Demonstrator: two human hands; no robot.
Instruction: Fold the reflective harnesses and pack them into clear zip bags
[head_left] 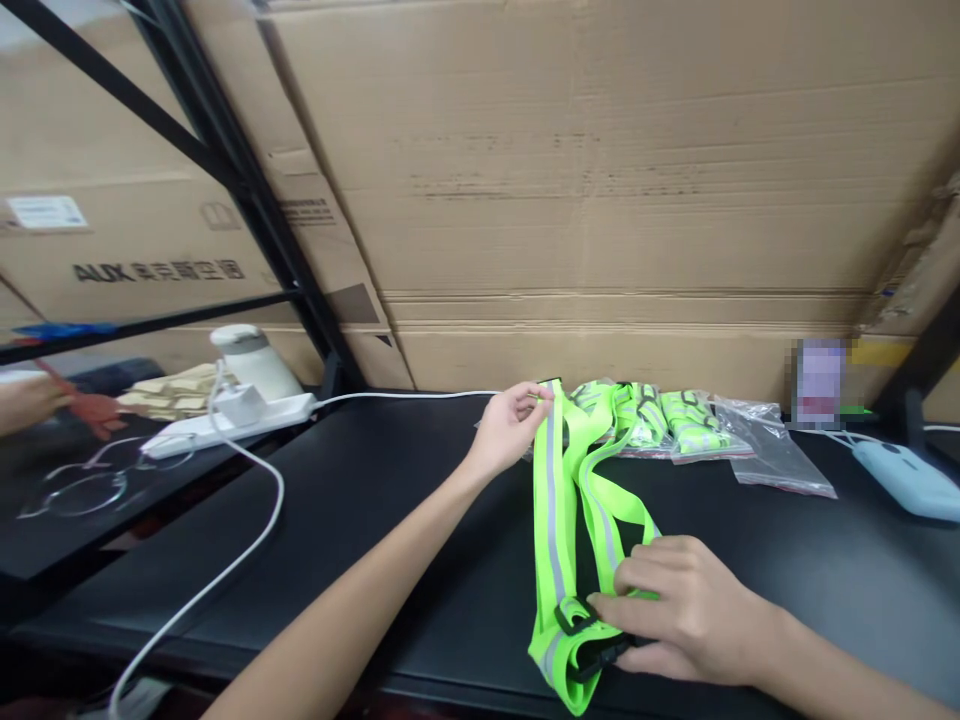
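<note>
A neon-green reflective strap harness (551,490) with grey stripes and black buckles lies loosely folded on the black tabletop. At its far upper end, my left hand (514,425) pinches the strap between thumb and fingers. Closer to the table's front edge, my right hand (679,610) is closed on the lower straps beside the black buckles; its fingers partly cover them. Just behind the harness, several clear bags (694,425) hold folded harnesses of the same green. To their right is a flat clear zip bag (784,455).
A light-blue device (907,480) with a cable lies at right. On the left are a white power strip (225,425), a white bottle (255,360), eyeglasses (86,490) and a hanging white cable (259,545). Another person's hand (30,400) shows at far left. Cardboard (600,200) stands behind.
</note>
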